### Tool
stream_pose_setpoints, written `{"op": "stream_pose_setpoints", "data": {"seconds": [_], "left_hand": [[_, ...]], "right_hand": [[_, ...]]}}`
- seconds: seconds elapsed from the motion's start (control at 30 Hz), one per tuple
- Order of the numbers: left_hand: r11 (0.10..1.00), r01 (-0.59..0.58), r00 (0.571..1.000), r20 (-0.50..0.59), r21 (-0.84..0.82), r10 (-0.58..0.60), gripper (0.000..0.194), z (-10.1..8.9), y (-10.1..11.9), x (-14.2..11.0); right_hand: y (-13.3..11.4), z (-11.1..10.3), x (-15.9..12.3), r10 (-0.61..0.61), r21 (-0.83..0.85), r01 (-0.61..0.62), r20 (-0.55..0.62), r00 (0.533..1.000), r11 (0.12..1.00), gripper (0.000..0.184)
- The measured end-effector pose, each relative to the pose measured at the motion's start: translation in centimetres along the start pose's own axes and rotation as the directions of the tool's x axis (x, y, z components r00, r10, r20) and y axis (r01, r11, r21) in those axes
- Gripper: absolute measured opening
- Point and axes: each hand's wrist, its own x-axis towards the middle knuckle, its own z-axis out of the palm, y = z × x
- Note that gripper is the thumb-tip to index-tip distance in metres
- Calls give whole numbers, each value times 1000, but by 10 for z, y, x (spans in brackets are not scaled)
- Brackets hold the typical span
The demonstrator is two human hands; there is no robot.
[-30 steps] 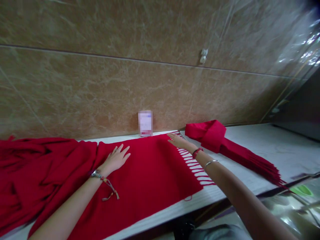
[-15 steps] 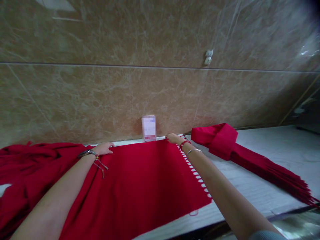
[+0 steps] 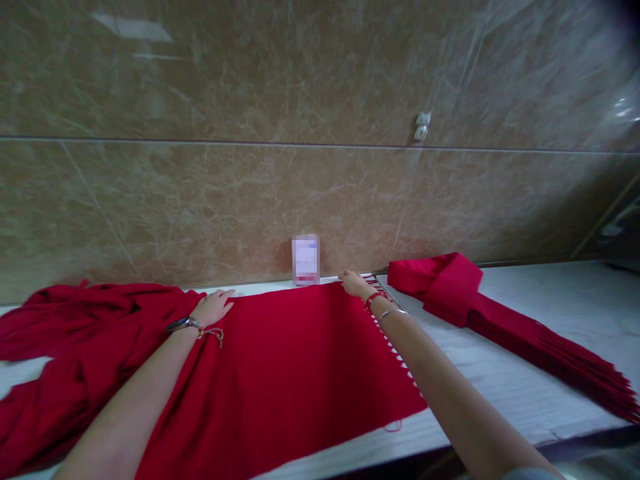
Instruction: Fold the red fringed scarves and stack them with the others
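Observation:
A red fringed scarf [image 3: 300,360] lies spread over the white table, its fringed end toward the right. My left hand [image 3: 214,308] rests on the scarf's far edge, open, its fingers stretched and apart. At the far right corner, beside the fringe, my right hand [image 3: 355,284] has its fingers closed on the scarf's edge. Bunched folds of red cloth [image 3: 100,327] lie to the left, partly behind my left forearm. A second red scarf [image 3: 453,293], folded into a loop with its fringed tail stretched right, lies right of my right hand.
A brown marbled tile wall [image 3: 240,200] rises behind the white table [image 3: 540,293]. Against it stands a small blurred card or box [image 3: 306,260]. A small white cat-shaped hook [image 3: 423,125] is on the wall. The table's front edge runs along the lower right.
The whole view has shifted slightly, so things sit a little further right and lower. Both hands stay at the scarf's far edge; my left fingers look more spread.

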Motion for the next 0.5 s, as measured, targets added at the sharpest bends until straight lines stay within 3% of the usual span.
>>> {"op": "stream_pose_setpoints", "data": {"seconds": [0.13,0.27,0.4,0.5], "left_hand": [[1000,-21,996,-92,-18,19,50,18,-18,-12],[988,-143,976,-172,-66,130,55,24,-49,-14],[981,-196,976,-103,-18,193,53,20,-65,-17],[985,-164,985,-43,55,167,46,6,-56,-18]], "right_hand": [[-14,9,-19,46,24,-45,-68,997,999,39],[-24,15,-30,40,41,-38,-51,998,998,40],[-26,15,-34,73,52,-71,-33,997,996,43],[-25,11,-34,59,60,-59,2,998,996,44]]}}
